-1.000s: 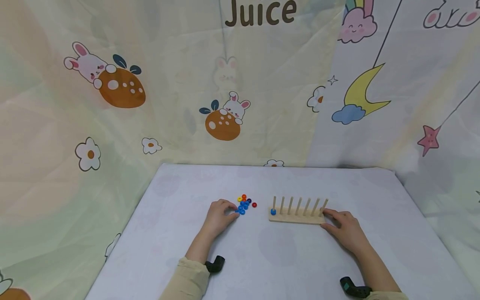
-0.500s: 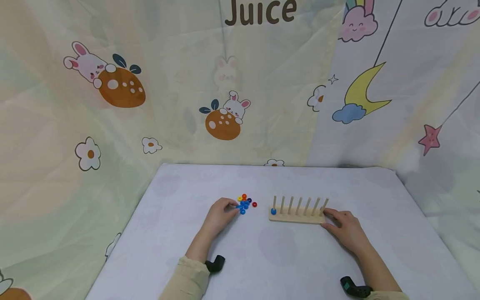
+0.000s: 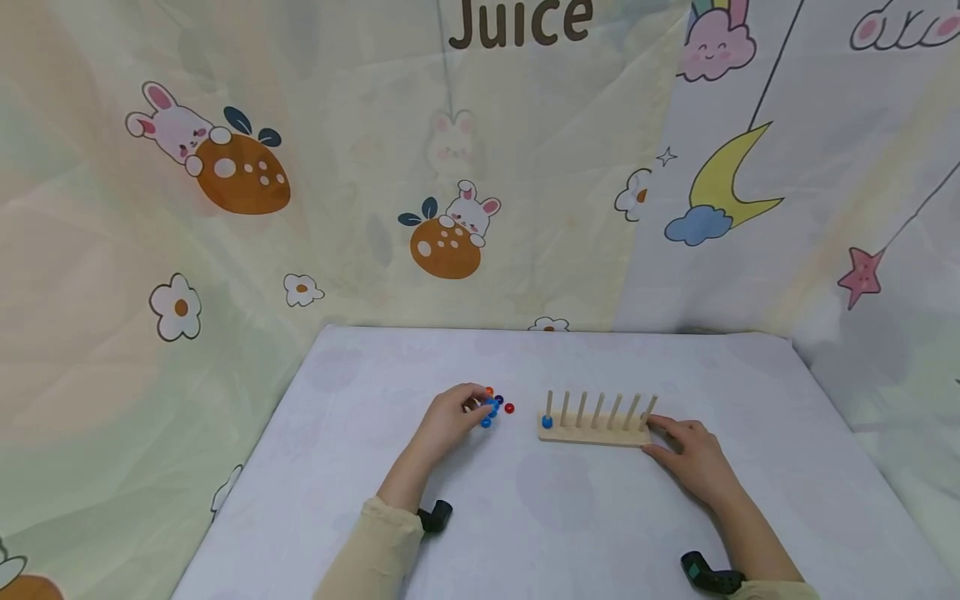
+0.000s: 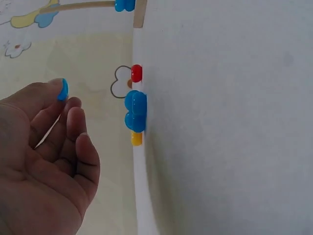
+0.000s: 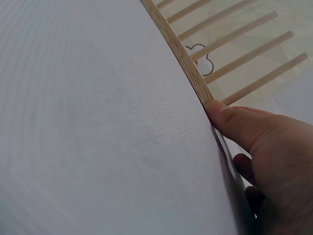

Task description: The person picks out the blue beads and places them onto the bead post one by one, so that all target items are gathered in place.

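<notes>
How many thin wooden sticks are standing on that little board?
7 thin, round, pale wooden pegs, in one row on the rectangular pale wooden base: one at the left end, five between, and one at the right end, beside the right hand. None appears hidden.

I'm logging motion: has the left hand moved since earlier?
Yes: in the head view, the left hand has moved rightward and up the picture, closer to the wooden rack.

White table (image 3: 600, 517) backed by pale curtain (image 3: 337, 167). Curtain printed with rabbits (image 3: 180, 129), brown fruits (image 3: 243, 177), white flowers (image 3: 167, 313), yellow moon (image 3: 716, 179), pink star (image 3: 860, 276). Word "Juice" (image 3: 520, 32) lettered above. Faint figure (image 3: 452, 143), perhaps another rabbit, seen below.
</notes>
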Motion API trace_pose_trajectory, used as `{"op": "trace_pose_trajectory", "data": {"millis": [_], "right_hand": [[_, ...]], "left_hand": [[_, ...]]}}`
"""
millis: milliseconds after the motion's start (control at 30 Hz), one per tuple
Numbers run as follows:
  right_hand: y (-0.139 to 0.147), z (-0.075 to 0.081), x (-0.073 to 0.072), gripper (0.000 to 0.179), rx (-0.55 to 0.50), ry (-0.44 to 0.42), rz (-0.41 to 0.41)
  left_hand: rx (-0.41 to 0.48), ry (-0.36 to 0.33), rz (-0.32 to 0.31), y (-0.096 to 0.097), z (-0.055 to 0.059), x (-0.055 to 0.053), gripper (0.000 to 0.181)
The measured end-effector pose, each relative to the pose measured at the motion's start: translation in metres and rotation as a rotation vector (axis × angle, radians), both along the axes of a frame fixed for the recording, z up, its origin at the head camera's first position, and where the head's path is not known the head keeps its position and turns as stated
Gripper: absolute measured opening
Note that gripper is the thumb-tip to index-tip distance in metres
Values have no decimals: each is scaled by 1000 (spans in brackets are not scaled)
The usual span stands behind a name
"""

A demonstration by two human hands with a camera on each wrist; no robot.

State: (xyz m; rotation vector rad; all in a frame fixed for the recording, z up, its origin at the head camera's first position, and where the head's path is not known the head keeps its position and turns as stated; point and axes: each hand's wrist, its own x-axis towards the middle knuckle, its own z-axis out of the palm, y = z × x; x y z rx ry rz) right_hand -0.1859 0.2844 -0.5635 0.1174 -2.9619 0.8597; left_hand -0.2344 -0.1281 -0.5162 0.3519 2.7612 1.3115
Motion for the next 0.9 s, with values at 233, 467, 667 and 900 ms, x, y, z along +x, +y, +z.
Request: {"op": "trace_pose_trajectory", "data": {"millis": [233, 467, 667, 900], "right_hand": [[1, 1, 1, 61, -4, -3, 1], [2, 0, 1, 62, -1, -3, 6], [2, -1, 0, 61, 0, 10, 11], [1, -2, 0, 62, 4, 1, 6]], "left_hand": [[-25, 15, -59, 15, 17, -5, 19], [17, 16, -111, 33, 32, -9, 22], [55, 15, -154, 48, 41, -10, 22], [46, 44, -176, 62, 47, -11, 19]]}}
